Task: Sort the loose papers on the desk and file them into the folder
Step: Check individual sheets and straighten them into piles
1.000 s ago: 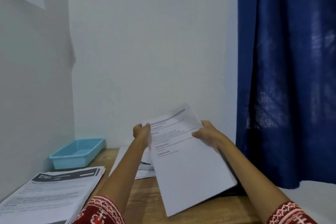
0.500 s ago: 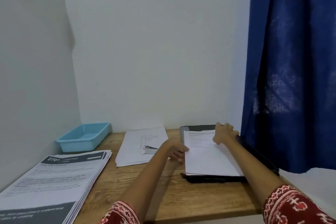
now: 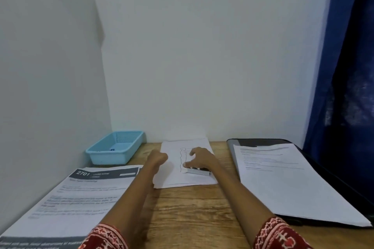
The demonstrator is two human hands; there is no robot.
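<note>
Both hands on middle sheet pile (image 3: 183, 178), far centre of desk (image 3: 192, 208). My right hand (image 3: 200, 157) arched over stapler (image 3: 199, 171) lying on pile, fingertips touching it, not yet wrapped. Left hand (image 3: 158, 157) loosely curled at pile's left edge; cannot tell if pinching paper.

Judgement: lift stapler off first, park on bare wood, then left hand pins pile so sheets stay squared.

Folder (image 3: 344, 192) open at right, one printed sheet (image 3: 283, 180) already in. Big printed stack (image 3: 66, 198) near left, untouched. Blue basket (image 3: 115, 147) far left.
</note>
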